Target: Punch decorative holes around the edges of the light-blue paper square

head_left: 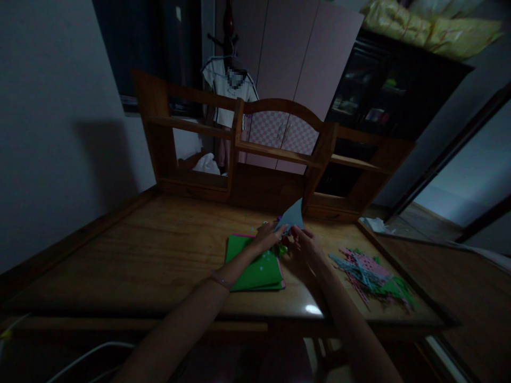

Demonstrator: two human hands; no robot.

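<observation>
A light blue sheet of paper (293,215), narrowing to a point at the top, stands raised between my hands above the table. My left hand (266,238) pinches its lower left edge. At the lower right edge my right hand (308,244) is closed, its fingertips pressed on the paper. Under my left wrist lies a stack of green paper (251,268) with a pink edge showing and small pale bits on top. Small red and bright green items (283,248) sit below the hands, too dim and partly covered to name.
A heap of pink, blue and green cut paper strips (371,276) lies at the table's right. The wooden table (167,239) has a raised shelf unit (275,151) along its back. Behind it are a hanging shirt (221,74) and pale wardrobe doors (287,53).
</observation>
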